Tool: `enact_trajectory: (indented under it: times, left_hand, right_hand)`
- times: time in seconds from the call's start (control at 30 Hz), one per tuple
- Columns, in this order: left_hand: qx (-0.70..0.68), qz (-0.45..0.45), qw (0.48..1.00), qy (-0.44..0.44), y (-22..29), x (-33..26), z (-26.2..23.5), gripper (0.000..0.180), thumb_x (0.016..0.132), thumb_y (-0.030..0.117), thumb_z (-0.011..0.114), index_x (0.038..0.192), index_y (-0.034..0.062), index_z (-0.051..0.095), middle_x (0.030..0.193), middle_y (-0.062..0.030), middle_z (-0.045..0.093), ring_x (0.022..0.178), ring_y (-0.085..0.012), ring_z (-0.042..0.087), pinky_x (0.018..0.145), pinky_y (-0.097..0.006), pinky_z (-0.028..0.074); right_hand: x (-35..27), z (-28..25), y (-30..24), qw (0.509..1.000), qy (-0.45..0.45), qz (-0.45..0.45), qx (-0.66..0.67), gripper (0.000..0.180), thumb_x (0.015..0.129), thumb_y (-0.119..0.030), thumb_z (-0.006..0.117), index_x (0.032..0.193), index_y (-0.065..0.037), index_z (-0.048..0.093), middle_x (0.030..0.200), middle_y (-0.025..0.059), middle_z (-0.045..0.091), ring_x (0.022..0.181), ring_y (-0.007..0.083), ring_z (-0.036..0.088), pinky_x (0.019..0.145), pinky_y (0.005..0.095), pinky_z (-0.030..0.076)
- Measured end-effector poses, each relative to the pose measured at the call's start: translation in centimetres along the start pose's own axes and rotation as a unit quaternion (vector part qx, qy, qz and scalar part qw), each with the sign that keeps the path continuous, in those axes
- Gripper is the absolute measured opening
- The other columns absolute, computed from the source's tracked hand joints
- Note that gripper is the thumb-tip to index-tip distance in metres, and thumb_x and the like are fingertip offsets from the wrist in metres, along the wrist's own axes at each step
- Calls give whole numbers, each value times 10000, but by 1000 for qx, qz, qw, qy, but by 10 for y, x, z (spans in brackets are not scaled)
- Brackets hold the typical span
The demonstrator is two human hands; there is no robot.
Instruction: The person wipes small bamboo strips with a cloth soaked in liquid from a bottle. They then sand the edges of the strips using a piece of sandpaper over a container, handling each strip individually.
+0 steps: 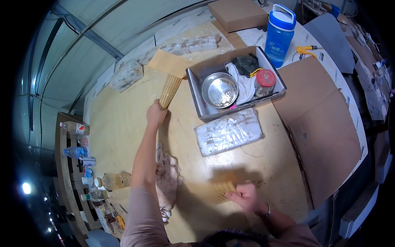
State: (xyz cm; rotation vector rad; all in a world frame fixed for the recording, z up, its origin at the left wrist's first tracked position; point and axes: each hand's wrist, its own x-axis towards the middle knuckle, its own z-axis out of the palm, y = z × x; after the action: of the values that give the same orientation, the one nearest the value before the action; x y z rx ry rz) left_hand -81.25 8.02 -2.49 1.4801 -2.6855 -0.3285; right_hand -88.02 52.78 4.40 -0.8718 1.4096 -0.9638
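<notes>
My left hand (155, 114), arm stretched out over the table, grips the near end of a long, ribbed tan piece (170, 90). Its far end meets a flat tan sheet (168, 63); whether the two are joined I cannot tell. Close to my body, my right hand (247, 197) is closed on a ribbed yellowish piece (222, 191), smeared by motion, so its kind does not show. Between the hands lies a white block wrapped in clear film (228, 131). A stained cloth (166, 177) rests beside my left forearm.
An open box (193, 96) holds a metal bowl (220, 90), a red-lidded jar (265, 82) and cloths. Behind it stand a blue bottle (279, 39) and a closed carton (238, 15). Cardboard (321, 131) covers the right side; several plastic bottles (113, 181) line the left.
</notes>
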Motion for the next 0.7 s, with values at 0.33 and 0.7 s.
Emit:
enact_trajectory:
  times: [0.33, 0.7]
  left_hand:
    - [-492, -72, 863, -90, 16, -230, -51, 403, 766, -89, 521, 1164, -23, 526, 937, -77, 621, 752, -141, 621, 626, -277, 526]
    - [-341, 75, 937, -8, 16, -388, -48, 532, 771, -68, 555, 1295, -20, 475, 1125, -199, 630, 1063, -287, 624, 917, -351, 482]
  right_hand:
    - [51, 22, 18, 694, 10, -152, 704, 353, 936, -34, 498, 1287, 1, 521, 1245, 111, 610, 1165, 235, 580, 1032, 395, 446]
    - [32, 62, -29, 746, 154, -154, 630, 271, 968, -96, 511, 1213, 6, 565, 1135, 96, 648, 1039, 186, 628, 926, 332, 498]
